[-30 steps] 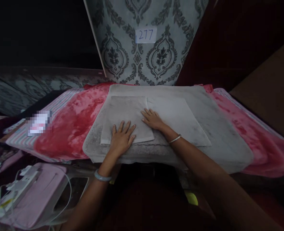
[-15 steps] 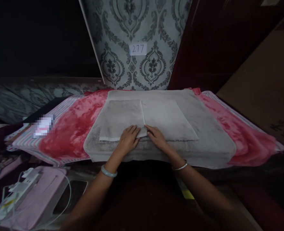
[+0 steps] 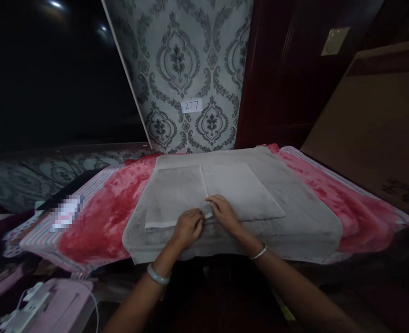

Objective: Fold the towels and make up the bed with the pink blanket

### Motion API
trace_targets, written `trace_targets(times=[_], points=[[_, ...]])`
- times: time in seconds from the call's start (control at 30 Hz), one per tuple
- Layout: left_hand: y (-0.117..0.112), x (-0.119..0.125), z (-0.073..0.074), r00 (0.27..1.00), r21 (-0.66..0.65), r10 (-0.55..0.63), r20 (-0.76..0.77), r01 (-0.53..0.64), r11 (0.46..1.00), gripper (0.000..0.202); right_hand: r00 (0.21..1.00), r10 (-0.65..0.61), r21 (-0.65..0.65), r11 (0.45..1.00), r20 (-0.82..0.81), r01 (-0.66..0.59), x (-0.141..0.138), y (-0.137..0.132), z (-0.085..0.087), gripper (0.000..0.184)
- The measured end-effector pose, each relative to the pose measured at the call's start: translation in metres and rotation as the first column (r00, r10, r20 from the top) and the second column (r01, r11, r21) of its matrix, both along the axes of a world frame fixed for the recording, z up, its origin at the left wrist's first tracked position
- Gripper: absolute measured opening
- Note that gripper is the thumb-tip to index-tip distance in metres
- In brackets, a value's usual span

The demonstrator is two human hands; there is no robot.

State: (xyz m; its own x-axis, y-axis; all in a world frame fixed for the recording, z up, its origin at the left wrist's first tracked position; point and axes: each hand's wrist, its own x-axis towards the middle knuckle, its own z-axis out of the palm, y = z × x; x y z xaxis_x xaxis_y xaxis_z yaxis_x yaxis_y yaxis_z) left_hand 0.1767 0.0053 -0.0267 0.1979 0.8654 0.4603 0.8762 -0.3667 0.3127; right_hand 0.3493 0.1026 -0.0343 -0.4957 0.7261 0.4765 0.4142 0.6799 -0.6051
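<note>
Since half a second ago: both hands drawn a touch nearer the body along the cloth's near hem, still meeting at its middle. A second ago they lay flat and spread on the left half.

Nearest, low left: pink appliance [image 3: 57, 312] with white cord, partly cut off by the frame.

Left hand [image 3: 188, 226], pale bangle at the wrist, fingers curled at the near hem. Right hand [image 3: 226, 216], thin metal bangle, fingertips on the corner of the overlapping flap. The two hands almost touch. Cannot tell whether they pinch the hem or only press it.

Pale grey cloth [image 3: 239, 189]: lies flat on the grey pad [image 3: 304, 217], middle of it, near edge just short of the pad's front. A line runs down its centre; the left half looks laid over the right.

Judgement: spread and smoothed, one lengthwise fold in; the near corner is being squared; no further folds made.

Under the pad, red plush blanket [image 3: 100, 217] covers the desk. Beyond, patterned wall panel [image 3: 180, 60] with label 277 [image 3: 191, 106].
</note>
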Motion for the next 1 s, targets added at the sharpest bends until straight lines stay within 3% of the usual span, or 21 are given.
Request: trace_targets(times=[0.13,0.23,0.37,0.47,0.67,0.8,1.0], points=[[0.016,-0.021,0.02,0.966,-0.022,0.104,0.237,-0.102,0.995,0.042,0.917,0.183,0.096,0.969,0.354,-0.23,-0.012,-0.014,0.003,0.05],[0.054,-0.038,0.035,0.994,-0.142,0.065,0.084,-0.052,0.988,0.046,0.863,0.222,0.068,0.957,0.453,-0.282,-0.013,-0.022,0.001,0.053],[0.119,-0.053,0.04,0.967,-0.406,-0.035,-0.251,-0.072,0.911,0.057,0.864,0.22,0.034,0.964,0.453,-0.264,-0.011,-0.023,0.0,0.051],[0.162,-0.06,0.038,0.93,-0.441,-0.062,-0.361,-0.112,0.89,0.061,0.87,0.229,0.015,0.965,0.436,-0.261,-0.01,-0.022,-0.001,0.051],[0.231,-0.067,0.037,0.93,-0.416,-0.046,-0.364,-0.118,0.902,0.063,0.883,0.262,-0.013,0.96,0.39,-0.279,-0.009,-0.021,-0.006,0.055],[0.255,-0.068,0.033,0.939,-0.448,-0.024,-0.344,-0.142,0.883,0.067,0.879,0.3,-0.059,0.952,0.372,-0.3,-0.007,-0.02,-0.006,0.055],[0.258,-0.071,0.025,0.948,-0.43,-0.024,-0.316,-0.12,0.895,0.069,0.872,0.339,-0.068,0.939,0.352,-0.338,-0.005,-0.02,-0.005,0.053]])
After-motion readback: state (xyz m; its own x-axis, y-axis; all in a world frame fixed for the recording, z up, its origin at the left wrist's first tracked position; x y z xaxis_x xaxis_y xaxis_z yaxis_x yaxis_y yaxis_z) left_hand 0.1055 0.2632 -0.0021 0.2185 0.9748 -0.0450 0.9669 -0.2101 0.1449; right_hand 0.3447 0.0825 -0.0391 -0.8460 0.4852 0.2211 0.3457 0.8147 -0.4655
